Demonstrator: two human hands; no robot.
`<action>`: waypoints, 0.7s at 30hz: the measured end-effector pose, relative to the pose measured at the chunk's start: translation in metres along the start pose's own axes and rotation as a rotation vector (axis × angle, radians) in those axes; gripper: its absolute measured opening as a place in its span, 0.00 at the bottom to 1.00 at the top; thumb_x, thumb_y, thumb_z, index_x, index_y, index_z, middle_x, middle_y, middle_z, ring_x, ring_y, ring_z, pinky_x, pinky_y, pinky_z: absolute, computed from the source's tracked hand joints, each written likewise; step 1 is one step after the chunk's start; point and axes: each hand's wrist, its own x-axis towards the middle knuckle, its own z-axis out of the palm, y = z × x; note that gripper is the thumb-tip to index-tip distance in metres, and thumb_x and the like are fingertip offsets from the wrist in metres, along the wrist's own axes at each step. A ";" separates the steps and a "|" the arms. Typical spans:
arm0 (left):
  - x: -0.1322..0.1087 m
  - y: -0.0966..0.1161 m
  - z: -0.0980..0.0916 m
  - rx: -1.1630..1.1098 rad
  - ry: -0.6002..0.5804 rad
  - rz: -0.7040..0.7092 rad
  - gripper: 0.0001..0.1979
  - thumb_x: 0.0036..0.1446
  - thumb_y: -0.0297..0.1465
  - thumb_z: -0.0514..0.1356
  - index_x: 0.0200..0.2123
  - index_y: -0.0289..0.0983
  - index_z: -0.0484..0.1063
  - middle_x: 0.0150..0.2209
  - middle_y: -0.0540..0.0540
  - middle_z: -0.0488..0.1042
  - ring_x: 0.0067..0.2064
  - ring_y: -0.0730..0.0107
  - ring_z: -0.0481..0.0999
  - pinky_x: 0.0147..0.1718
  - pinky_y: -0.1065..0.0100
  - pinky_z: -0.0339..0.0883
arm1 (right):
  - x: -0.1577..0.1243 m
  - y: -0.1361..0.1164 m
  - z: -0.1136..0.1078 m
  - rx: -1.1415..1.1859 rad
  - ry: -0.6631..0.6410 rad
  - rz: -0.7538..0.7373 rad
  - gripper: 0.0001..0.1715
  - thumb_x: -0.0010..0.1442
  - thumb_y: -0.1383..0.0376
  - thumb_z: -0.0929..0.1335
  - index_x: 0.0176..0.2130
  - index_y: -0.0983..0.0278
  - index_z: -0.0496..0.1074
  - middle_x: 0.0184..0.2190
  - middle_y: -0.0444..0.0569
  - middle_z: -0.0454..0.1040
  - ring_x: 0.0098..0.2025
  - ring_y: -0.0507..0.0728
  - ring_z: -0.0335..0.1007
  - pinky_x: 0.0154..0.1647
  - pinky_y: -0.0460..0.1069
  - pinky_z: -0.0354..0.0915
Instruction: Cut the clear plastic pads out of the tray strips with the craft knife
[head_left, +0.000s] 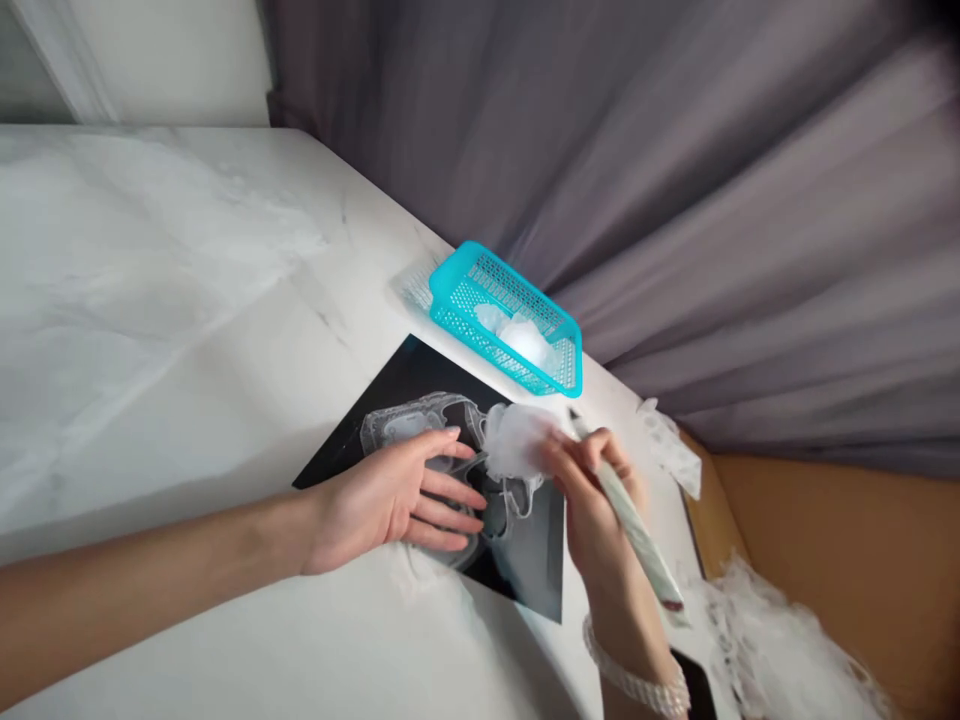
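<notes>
My right hand, with a beaded bracelet at the wrist, pinches a bundle of sheer white fabric, blurred at its edge. In the same hand lies a slim, pale green pen-like tool with a dark tip; its exact kind does not show. My left hand is open, palm turned inward and fingers spread, just left of the bundle. Beneath both hands is a dark rectangular sheet. White lace-like pieces show on it, partly covered by my left hand and the bundle.
A turquoise perforated basket holding white sheer pieces stands behind the sheet. White scraps lie at the right edge of the white marbled table. A pile of white shreds sits by a brown box. Grey curtain hangs behind.
</notes>
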 end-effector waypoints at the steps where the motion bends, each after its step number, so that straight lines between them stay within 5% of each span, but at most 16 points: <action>1: 0.000 -0.002 0.000 0.058 0.025 0.020 0.36 0.63 0.52 0.53 0.65 0.35 0.57 0.55 0.32 0.76 0.52 0.51 0.80 0.57 0.50 0.68 | 0.018 0.002 -0.002 -0.132 0.110 -0.138 0.25 0.56 0.60 0.72 0.26 0.58 0.52 0.23 0.39 0.61 0.28 0.52 0.62 0.32 0.47 0.60; 3: -0.002 -0.007 0.001 0.259 0.058 0.104 0.33 0.64 0.51 0.53 0.64 0.37 0.59 0.54 0.33 0.76 0.53 0.54 0.79 0.57 0.52 0.69 | 0.060 0.005 -0.003 -0.391 0.268 -0.369 0.21 0.60 0.61 0.68 0.26 0.58 0.51 0.24 0.41 0.63 0.33 0.55 0.67 0.38 0.50 0.62; 6: -0.007 -0.012 0.003 0.768 0.114 0.354 0.25 0.67 0.43 0.52 0.62 0.39 0.63 0.56 0.36 0.75 0.57 0.55 0.76 0.56 0.53 0.70 | 0.114 0.010 0.003 -0.551 0.154 -0.435 0.16 0.57 0.63 0.67 0.27 0.57 0.54 0.28 0.46 0.70 0.41 0.61 0.74 0.41 0.53 0.63; 9: -0.006 -0.016 -0.001 1.266 0.113 0.643 0.19 0.68 0.32 0.49 0.58 0.37 0.69 0.56 0.39 0.76 0.59 0.58 0.74 0.55 0.58 0.71 | 0.129 0.021 0.001 -0.567 0.074 -0.407 0.18 0.57 0.61 0.68 0.27 0.56 0.52 0.28 0.48 0.73 0.49 0.67 0.77 0.41 0.54 0.65; 12: 0.001 -0.025 -0.012 1.702 0.113 0.868 0.15 0.66 0.25 0.51 0.50 0.32 0.74 0.53 0.38 0.78 0.61 0.57 0.72 0.61 0.57 0.65 | 0.102 0.035 -0.015 -0.603 0.100 -0.356 0.19 0.60 0.58 0.66 0.27 0.56 0.50 0.29 0.50 0.75 0.51 0.68 0.77 0.41 0.54 0.66; 15: 0.009 -0.039 -0.022 2.075 0.288 0.934 0.17 0.65 0.28 0.56 0.54 0.28 0.73 0.57 0.33 0.74 0.63 0.45 0.68 0.64 0.46 0.58 | 0.058 0.048 -0.032 -0.615 0.043 -0.205 0.22 0.61 0.55 0.68 0.27 0.57 0.51 0.33 0.53 0.79 0.46 0.66 0.80 0.41 0.54 0.68; 18: 0.012 -0.050 -0.028 2.182 0.438 0.884 0.23 0.68 0.35 0.53 0.61 0.28 0.68 0.63 0.31 0.69 0.65 0.43 0.65 0.63 0.40 0.55 | 0.020 0.055 -0.032 -0.658 -0.036 -0.079 0.24 0.57 0.50 0.71 0.29 0.57 0.53 0.41 0.58 0.81 0.39 0.63 0.79 0.38 0.54 0.69; 21: 0.011 -0.053 -0.029 2.196 0.441 0.859 0.24 0.70 0.37 0.50 0.63 0.30 0.66 0.65 0.32 0.66 0.67 0.45 0.62 0.65 0.39 0.51 | -0.001 0.058 -0.018 -0.684 -0.106 -0.106 0.22 0.59 0.51 0.69 0.30 0.58 0.53 0.39 0.56 0.79 0.38 0.61 0.78 0.35 0.52 0.68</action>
